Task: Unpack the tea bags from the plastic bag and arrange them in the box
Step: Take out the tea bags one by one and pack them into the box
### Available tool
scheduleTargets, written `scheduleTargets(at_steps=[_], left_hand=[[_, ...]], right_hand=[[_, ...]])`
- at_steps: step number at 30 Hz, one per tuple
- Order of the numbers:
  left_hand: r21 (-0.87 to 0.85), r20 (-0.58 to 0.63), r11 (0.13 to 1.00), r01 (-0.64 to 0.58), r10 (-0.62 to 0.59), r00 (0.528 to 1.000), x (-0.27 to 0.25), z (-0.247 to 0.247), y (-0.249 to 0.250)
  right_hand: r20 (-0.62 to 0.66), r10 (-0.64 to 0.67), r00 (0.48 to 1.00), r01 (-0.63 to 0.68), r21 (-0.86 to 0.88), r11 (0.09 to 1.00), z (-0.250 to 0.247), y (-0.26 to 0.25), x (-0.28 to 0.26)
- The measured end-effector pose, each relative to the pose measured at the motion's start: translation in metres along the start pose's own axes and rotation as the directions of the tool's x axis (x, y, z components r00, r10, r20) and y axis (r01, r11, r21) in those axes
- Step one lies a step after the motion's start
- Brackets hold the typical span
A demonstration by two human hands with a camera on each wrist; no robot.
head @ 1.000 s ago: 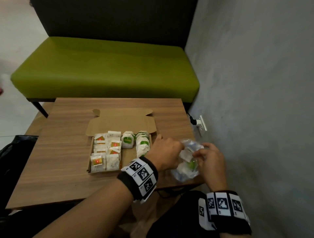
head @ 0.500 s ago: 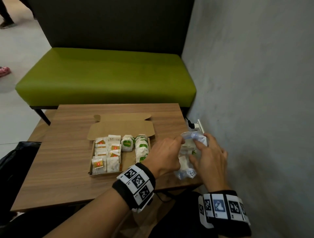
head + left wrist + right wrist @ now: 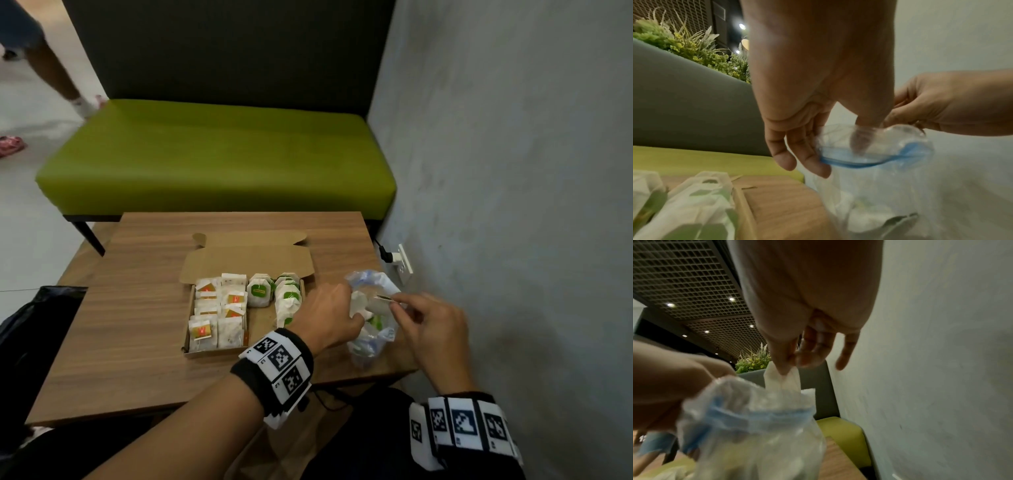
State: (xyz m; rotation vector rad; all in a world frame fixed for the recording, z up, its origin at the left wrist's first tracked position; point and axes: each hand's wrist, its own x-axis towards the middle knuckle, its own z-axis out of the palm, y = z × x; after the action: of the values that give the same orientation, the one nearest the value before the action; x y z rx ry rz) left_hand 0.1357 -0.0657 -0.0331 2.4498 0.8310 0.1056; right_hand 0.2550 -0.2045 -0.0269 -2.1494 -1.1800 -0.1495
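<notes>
Your right hand [image 3: 432, 329] pinches 1 tea bag [image 3: 784, 381] just above the bag [image 3: 371, 329]; your left hand [image 3: 327, 317] grips the bag's rim, right of the box [image 3: 186, 337].

Wall: grey concrete wall [image 3: 513, 171], just right of the fingers
Seat: green bench [image 3: 219, 157], beyond the fingers
Table: wooden table [image 3: 137, 342], beneath them
Ceiling: grid ceiling [image 3: 684, 280] with spotlights

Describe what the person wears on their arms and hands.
Both forearms are bare, with no sleeves and no gloves. The left hand and right hand each have a black wristband carrying white square tags printed with black block patterns. No rings or watch show.
</notes>
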Motion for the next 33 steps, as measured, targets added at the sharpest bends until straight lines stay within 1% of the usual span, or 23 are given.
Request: scheduleTargets(at_steps=[2,3,5,6,8,10,13,14,16,17,18,19,20,21,23,25,27,31,33], left_hand=[[-0.004,0.031,0.999,0.041,-0.041,0.999,0.005,0.006,-0.003],[-0.007,0.045,0.998,0.056,-0.056,0.997,0.008,0.008,-0.005],[-0.005,0.078,0.997,0.079,-0.078,0.994,0.011,0.01,-0.009],[0.0,0.094,0.996,0.088,-0.088,0.992,0.012,0.01,-0.01],[0.027,0.107,0.995,0.093,-0.096,0.99,0.014,0.01,-0.015],[0.066,0.108,0.995,0.08,-0.087,0.99,0.014,0.01,-0.019],[0.132,0.129,0.99,0.042,-0.059,0.99,0.012,0.006,-0.021],[0.15,0.118,0.988,0.03,-0.048,0.992,0.011,0.004,-0.02],[0.147,0.054,0.989,0.002,-0.01,0.998,0.007,0.0,-0.019],[0.112,0.009,0.993,-0.03,0.029,1.0,0.005,-0.003,-0.019],[0.055,-0.038,0.995,-0.087,0.089,0.995,0.002,-0.006,-0.018],[-0.012,-0.073,0.986,-0.166,0.165,0.984,-0.001,-0.01,-0.016],[-0.08,-0.082,0.967,-0.243,0.236,0.968,-0.004,-0.013,-0.013],[-0.139,-0.062,0.945,-0.295,0.289,0.955,-0.007,-0.015,-0.01],[-0.233,-0.002,0.915,-0.328,0.337,0.942,-0.01,-0.016,-0.007],[-0.327,0.012,0.888,-0.322,0.345,0.939,-0.011,-0.017,-0.009],[-0.385,0.014,0.873,-0.298,0.329,0.944,-0.013,-0.018,-0.011],[-0.478,-0.038,0.855,-0.202,0.21,0.977,-0.022,-0.025,-0.014],[-0.518,-0.062,0.841,-0.157,0.146,0.987,-0.028,-0.032,-0.019]], right_hand=[[0.036,0.063,0.997,-0.067,0.134,0.989,0.001,0.004,0.001],[0.061,0.115,0.992,-0.125,0.206,0.97,0.002,0.005,0.002],[0.118,0.221,0.968,-0.25,0.373,0.894,0.003,0.004,0.004],[0.139,0.251,0.958,-0.287,0.444,0.849,0.002,0.003,0.005],[0.161,0.267,0.95,-0.312,0.529,0.789,-0.001,-0.001,0.005],[0.174,0.25,0.952,-0.305,0.562,0.769,-0.003,-0.004,0.005],[0.192,0.262,0.946,-0.324,0.523,0.788,0.001,0.0,0.007],[0.217,0.265,0.94,-0.341,0.511,0.789,0.002,0.002,0.008],[0.298,0.246,0.922,-0.371,0.508,0.777,0.004,0.002,0.01],[0.345,0.222,0.912,-0.382,0.514,0.768,0.004,0.002,0.01],[0.391,0.199,0.898,-0.394,0.52,0.758,0.004,0.001,0.01],[0.429,0.179,0.885,-0.404,0.518,0.754,0.004,0.001,0.011],[0.459,0.161,0.874,-0.409,0.516,0.753,0.003,0.001,0.011],[0.48,0.145,0.865,-0.412,0.516,0.751,0.003,0.002,0.012],[0.511,0.119,0.851,-0.424,0.537,0.729,0.002,0.003,0.013],[0.511,0.115,0.852,-0.436,0.571,0.696,0.0,0.002,0.014],[0.479,0.126,0.869,-0.429,0.6,0.675,-0.001,-0.001,0.015],[0.38,0.137,0.915,-0.363,0.623,0.693,0.006,-0.019,0.016],[0.358,0.134,0.924,-0.351,0.656,0.668,0.011,-0.03,0.018]])
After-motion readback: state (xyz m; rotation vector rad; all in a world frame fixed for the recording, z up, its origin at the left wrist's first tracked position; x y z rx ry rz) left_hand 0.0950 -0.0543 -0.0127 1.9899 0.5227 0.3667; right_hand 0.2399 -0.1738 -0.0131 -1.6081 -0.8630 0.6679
